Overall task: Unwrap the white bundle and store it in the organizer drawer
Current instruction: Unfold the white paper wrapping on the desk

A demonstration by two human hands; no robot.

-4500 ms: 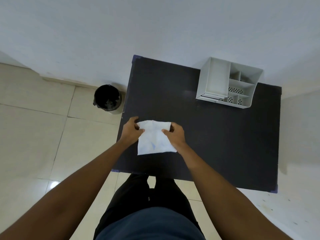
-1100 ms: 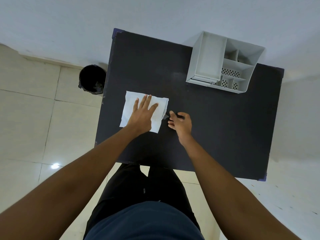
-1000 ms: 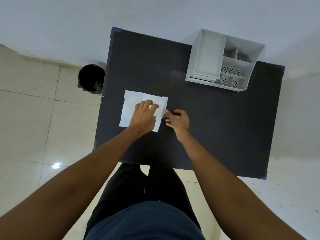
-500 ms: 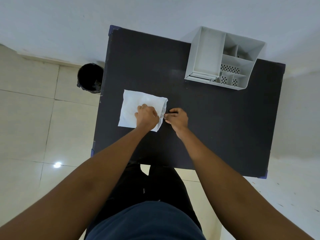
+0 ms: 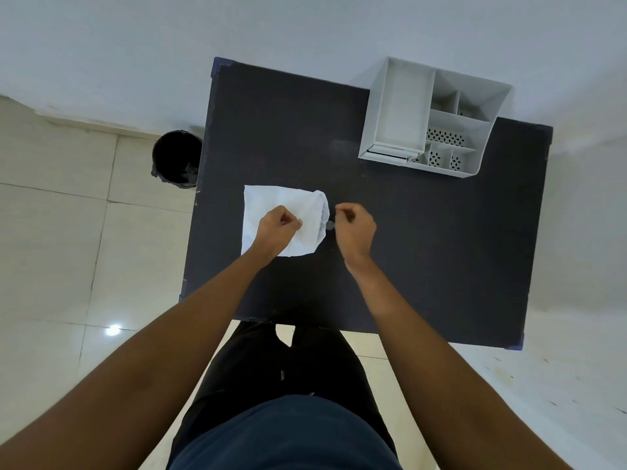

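The white bundle [image 5: 278,205] lies as a flattened, creased wrapper on the left half of the black table [image 5: 424,249]. Its right edge is curled up. My left hand [image 5: 276,228] rests on the wrapper's middle, fingers pinched shut on the white sheet. My right hand [image 5: 356,228] is closed just off the wrapper's right edge. A small grey item [image 5: 329,226] shows at its fingertips, next to the curled edge; what it is I cannot tell. The white organizer [image 5: 431,120] stands at the table's back right, its drawer front [image 5: 390,153] facing me and pushed in.
A black waste bin [image 5: 174,159] stands on the tiled floor just left of the table's back left corner. A white wall runs behind the table. The organizer has a long tray and several small compartments on top. My legs are at the table's near edge.
Earlier both hands held the wrapper up; it then lay flat under my open left palm. The left fingers have since curled into a pinch, and the right hand has closed and lifted slightly.
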